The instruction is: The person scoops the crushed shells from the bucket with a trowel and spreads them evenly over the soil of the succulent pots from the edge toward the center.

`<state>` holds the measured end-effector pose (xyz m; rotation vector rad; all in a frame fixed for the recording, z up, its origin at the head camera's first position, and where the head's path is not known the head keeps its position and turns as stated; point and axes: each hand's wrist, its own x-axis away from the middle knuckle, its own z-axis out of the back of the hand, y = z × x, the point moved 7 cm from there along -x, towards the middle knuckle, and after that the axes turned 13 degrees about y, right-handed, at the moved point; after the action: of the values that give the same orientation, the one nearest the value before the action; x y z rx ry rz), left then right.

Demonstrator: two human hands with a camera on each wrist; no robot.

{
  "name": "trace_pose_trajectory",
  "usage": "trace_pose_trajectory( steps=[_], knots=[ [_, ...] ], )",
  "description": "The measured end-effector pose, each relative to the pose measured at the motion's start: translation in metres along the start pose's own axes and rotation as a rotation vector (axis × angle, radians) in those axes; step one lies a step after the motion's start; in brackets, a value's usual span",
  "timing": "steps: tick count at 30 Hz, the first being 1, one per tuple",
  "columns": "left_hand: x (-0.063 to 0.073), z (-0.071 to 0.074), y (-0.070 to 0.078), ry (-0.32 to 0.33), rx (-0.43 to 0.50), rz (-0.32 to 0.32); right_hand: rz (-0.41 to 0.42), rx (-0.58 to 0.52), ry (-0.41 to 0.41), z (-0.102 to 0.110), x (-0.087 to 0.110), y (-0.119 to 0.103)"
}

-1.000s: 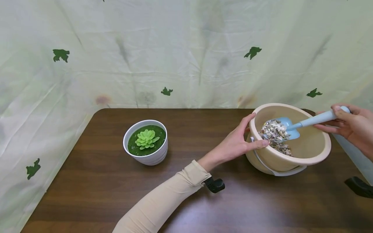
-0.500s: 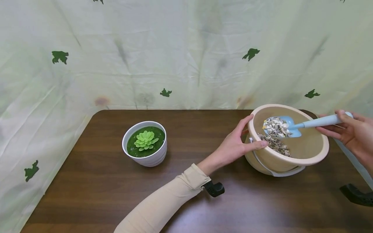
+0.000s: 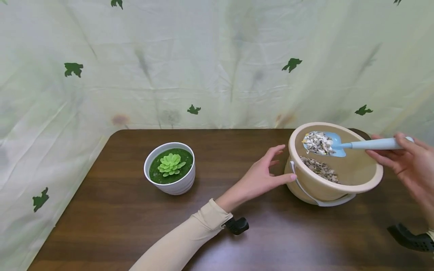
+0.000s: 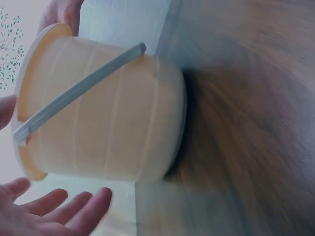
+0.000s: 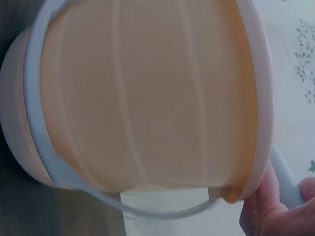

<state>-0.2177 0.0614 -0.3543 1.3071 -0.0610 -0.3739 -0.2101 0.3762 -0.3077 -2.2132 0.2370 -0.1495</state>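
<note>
At the right of the head view stands a beige bucket with a pale handle hanging down its side. Gravel lies in its bottom. Over its mouth my right hand grips the handle of a light blue hand shovel, whose blade carries a heap of white and grey gravel. My left hand is beside the bucket's left side, fingers spread and holding nothing; the left wrist view shows these fingers apart from the bucket wall.
A white pot holding a green succulent stands left of the middle on the brown wooden table. Behind the table hangs a pale curtain with dark green leaf shapes.
My right hand has raised the loaded shovel out of the gravel to the level of the bucket's mouth. My left hand has let go of the bucket rim and moved a little left.
</note>
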Motion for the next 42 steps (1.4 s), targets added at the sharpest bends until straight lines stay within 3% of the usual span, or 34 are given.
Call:
trace_pose_trajectory(
  steps=[7,10,17,23,33,42],
  knots=[
    [0.023,0.024,-0.007,-0.002,-0.119,-0.035,0.01,-0.052,-0.011,-0.006,0.009,0.004],
    [0.033,0.034,-0.008,0.008,-0.141,-0.056,0.016,-0.064,0.017,-0.005,0.012,0.004],
    [0.06,0.058,-0.009,0.005,-0.183,-0.114,-0.02,-0.206,0.019,-0.011,0.019,0.006],
    [0.088,0.083,-0.014,0.021,-0.234,-0.116,-0.059,-0.237,0.045,-0.019,0.024,0.008],
    [0.146,0.137,-0.035,0.137,-0.297,-0.002,-0.102,-0.29,-0.057,-0.04,0.03,0.015],
    [0.187,0.195,-0.047,0.264,-0.326,-0.059,-0.116,-0.297,-0.059,-0.055,0.037,0.025]
  ],
)
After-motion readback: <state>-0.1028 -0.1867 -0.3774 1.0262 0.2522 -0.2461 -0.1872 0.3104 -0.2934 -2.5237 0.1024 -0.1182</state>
